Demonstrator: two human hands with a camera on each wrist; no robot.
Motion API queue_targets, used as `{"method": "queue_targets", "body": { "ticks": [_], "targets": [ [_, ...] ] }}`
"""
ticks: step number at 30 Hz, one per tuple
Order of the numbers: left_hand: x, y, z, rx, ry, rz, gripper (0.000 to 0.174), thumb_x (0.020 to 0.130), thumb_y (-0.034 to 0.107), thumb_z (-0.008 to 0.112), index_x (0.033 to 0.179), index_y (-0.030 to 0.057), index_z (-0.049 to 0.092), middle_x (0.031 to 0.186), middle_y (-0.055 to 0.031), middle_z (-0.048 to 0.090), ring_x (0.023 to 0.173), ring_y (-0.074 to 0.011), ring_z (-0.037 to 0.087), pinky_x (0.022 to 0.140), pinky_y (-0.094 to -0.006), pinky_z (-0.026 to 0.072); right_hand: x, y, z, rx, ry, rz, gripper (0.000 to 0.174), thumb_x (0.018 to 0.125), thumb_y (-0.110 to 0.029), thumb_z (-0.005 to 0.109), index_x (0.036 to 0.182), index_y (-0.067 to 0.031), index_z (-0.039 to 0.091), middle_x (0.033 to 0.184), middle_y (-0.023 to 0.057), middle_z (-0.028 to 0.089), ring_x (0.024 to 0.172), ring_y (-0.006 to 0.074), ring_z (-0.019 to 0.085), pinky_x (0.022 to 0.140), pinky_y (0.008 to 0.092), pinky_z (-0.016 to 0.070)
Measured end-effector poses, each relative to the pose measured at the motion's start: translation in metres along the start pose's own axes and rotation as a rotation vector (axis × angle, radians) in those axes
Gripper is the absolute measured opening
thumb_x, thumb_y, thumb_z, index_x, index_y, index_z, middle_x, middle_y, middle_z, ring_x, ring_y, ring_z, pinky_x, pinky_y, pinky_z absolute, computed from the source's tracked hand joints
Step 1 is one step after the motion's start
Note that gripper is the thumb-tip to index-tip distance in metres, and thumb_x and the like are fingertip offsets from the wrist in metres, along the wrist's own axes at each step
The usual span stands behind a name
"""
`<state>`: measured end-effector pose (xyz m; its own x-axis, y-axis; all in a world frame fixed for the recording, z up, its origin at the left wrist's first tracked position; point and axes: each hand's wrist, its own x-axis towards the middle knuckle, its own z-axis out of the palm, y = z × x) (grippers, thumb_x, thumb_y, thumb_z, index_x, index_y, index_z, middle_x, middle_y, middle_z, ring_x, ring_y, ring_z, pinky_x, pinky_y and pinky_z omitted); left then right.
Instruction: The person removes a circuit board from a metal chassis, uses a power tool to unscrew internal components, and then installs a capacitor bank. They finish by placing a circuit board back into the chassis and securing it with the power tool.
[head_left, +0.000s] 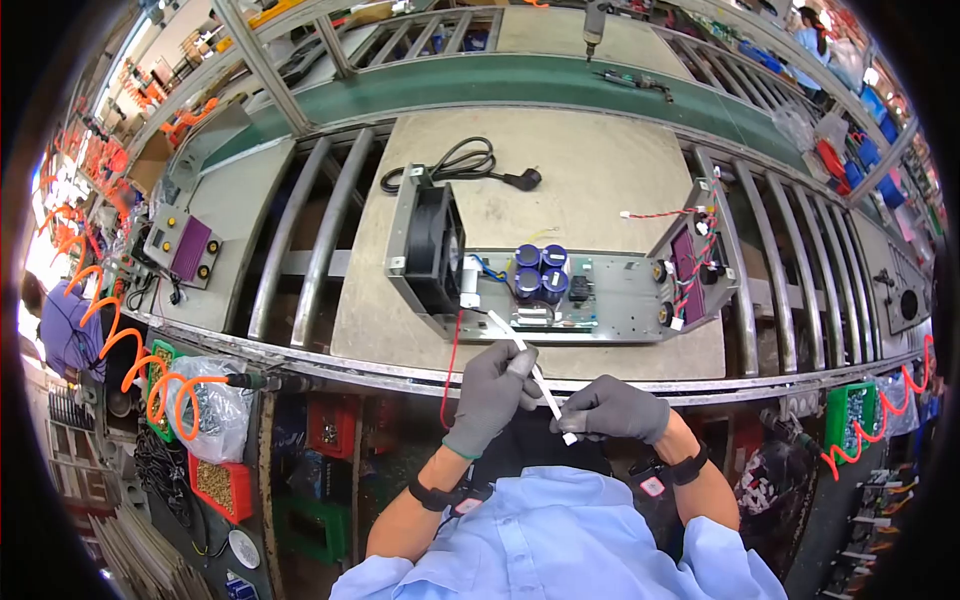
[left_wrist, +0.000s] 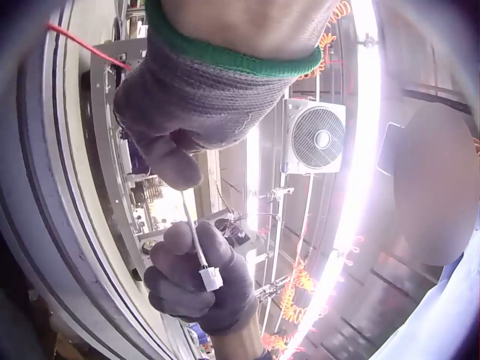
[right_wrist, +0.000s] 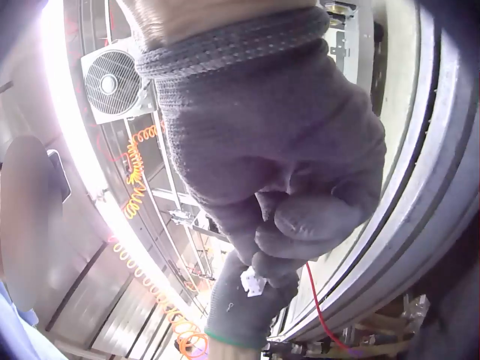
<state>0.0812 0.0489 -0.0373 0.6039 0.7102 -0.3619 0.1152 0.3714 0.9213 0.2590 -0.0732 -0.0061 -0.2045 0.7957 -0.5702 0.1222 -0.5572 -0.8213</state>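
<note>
Both hands wear grey knit gloves and hold one white sleeved cable (head_left: 507, 328) at the near edge of the work board. My left hand (head_left: 490, 395) grips it partway along, between thumb and fingers. Lower and to the right, my right hand (head_left: 618, 410) pinches the cable close to its free end. A small white plug connector (left_wrist: 211, 279) sticks out past the right fingertips. The cable's far end leads toward an open metal chassis (head_left: 625, 285) with a black fan (head_left: 436, 245) and blue capacitors (head_left: 541, 270). A red wire (head_left: 453, 360) hangs down beside my left hand.
The chassis stands on a beige board (head_left: 600, 150) over a roller conveyor (head_left: 335, 230). A black power cord (head_left: 465, 160) lies coiled behind the fan. Red-and-black twisted wires (head_left: 660, 214) stick out at the right end panel. Red bins (head_left: 222, 487) sit below left.
</note>
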Motion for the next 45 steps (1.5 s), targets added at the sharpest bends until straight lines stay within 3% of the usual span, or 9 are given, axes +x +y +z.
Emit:
{"method": "queue_targets", "body": {
  "ticks": [8, 10, 14, 15, 18, 23, 32, 38, 45],
  "targets": [
    [0.025, 0.002, 0.013, 0.004, 0.09, 0.061, 0.025, 0.1, 0.023, 0.064, 0.1, -0.0023, 0.064, 0.075, -0.0067, 0.066, 0.056, -0.0079, 0.062, 0.048, -0.0223, 0.0498, 0.002, -0.002, -0.01, -0.006, 0.021, 0.02, 0.028, 0.092, -0.029, 0.07, 0.086, -0.0022, 0.075, 0.069, -0.0003, 0.064, 0.059, 0.0069, 0.054, 0.056, 0.0238, 0.0441],
    [0.029, 0.008, 0.02, 0.053, 0.172, 0.117, 0.025, 0.099, 0.022, 0.065, 0.1, -0.0028, 0.064, 0.076, -0.006, 0.066, 0.054, -0.0077, 0.06, 0.047, -0.0241, 0.0489, 0.008, -0.002, -0.016, -0.17, 0.163, -0.046, 0.025, 0.089, -0.025, 0.07, 0.09, -0.001, 0.075, 0.072, 0.0068, 0.067, 0.06, 0.0128, 0.058, 0.058, 0.0303, 0.0477],
    [0.044, 0.011, 0.007, 0.713, 0.462, 0.858, 0.021, 0.095, 0.018, 0.07, 0.104, 0.0001, 0.062, 0.084, -0.0088, 0.063, 0.071, -0.0164, 0.066, 0.061, -0.0284, 0.0515, 0.026, -0.009, -0.032, -0.495, 0.579, -0.254, 0.022, 0.086, -0.02, 0.07, 0.097, -0.0012, 0.074, 0.083, 0.0176, 0.071, 0.067, 0.0285, 0.067, 0.065, 0.0394, 0.0516],
    [0.049, 0.01, 0.004, 0.729, 0.475, 0.874, 0.027, 0.094, 0.013, 0.068, 0.116, -0.0001, 0.061, 0.101, -0.0146, 0.061, 0.079, -0.023, 0.066, 0.066, -0.0335, 0.0533, 0.031, -0.012, -0.036, -0.483, 0.646, -0.291, 0.022, 0.087, -0.02, 0.07, 0.098, -0.0013, 0.074, 0.084, 0.0179, 0.071, 0.069, 0.0296, 0.068, 0.065, 0.0395, 0.0519],
    [0.055, 0.02, 0.006, 0.833, 0.556, 0.936, 0.035, 0.095, 0.009, 0.064, 0.129, 0.0025, 0.058, 0.112, -0.0167, 0.057, 0.078, -0.0264, 0.066, 0.068, -0.0375, 0.0551, 0.05, -0.018, -0.043, -0.474, 0.722, -0.422, 0.02, 0.087, -0.014, 0.067, 0.102, -0.0013, 0.073, 0.089, 0.0191, 0.07, 0.076, 0.0301, 0.068, 0.069, 0.0397, 0.0525],
    [0.061, 0.023, -0.002, 0.903, 0.449, 0.743, 0.037, 0.098, 0.008, 0.056, 0.134, 0.0024, 0.056, 0.114, -0.021, 0.056, 0.092, -0.0397, 0.065, 0.072, -0.0442, 0.0561, 0.065, -0.02, -0.048, -0.562, 0.683, -0.404, 0.019, 0.085, -0.009, 0.067, 0.102, -0.001, 0.071, 0.093, 0.0183, 0.067, 0.084, 0.0338, 0.067, 0.076, 0.0402, 0.0527],
    [0.074, 0.015, -0.01, 0.935, 0.371, 0.698, 0.037, 0.091, -0.003, 0.057, 0.127, 0.0008, 0.054, 0.11, -0.0205, 0.054, 0.095, -0.0387, 0.064, 0.079, -0.0418, 0.0549, 0.07, -0.026, -0.047, -0.666, 0.7, -0.424, 0.016, 0.084, -0.001, 0.067, 0.099, 0.0039, 0.071, 0.09, 0.0172, 0.065, 0.078, 0.0284, 0.064, 0.074, 0.0366, 0.05],
    [0.076, 0.014, -0.011, 0.927, 0.354, 0.717, 0.046, 0.085, -0.007, 0.059, 0.13, -0.0016, 0.051, 0.112, -0.0206, 0.052, 0.098, -0.0383, 0.064, 0.08, -0.041, 0.0563, 0.07, -0.032, -0.046, -0.661, 0.658, -0.386, 0.017, 0.084, -0.001, 0.067, 0.101, 0.0003, 0.069, 0.096, 0.0189, 0.067, 0.087, 0.0366, 0.066, 0.079, 0.0396, 0.0525],
    [0.081, 0.011, -0.011, 0.997, 0.367, 0.706, 0.045, 0.09, 0.001, 0.056, 0.134, -0.0046, 0.048, 0.111, -0.0207, 0.054, 0.087, -0.0356, 0.068, 0.07, -0.0415, 0.0576, 0.072, -0.024, -0.033, -0.438, 0.77, -0.368, 0.014, 0.086, -0.002, 0.069, 0.099, -0.0007, 0.071, 0.092, 0.0168, 0.07, 0.085, 0.0333, 0.069, 0.076, 0.038, 0.0545]
  ]
}}
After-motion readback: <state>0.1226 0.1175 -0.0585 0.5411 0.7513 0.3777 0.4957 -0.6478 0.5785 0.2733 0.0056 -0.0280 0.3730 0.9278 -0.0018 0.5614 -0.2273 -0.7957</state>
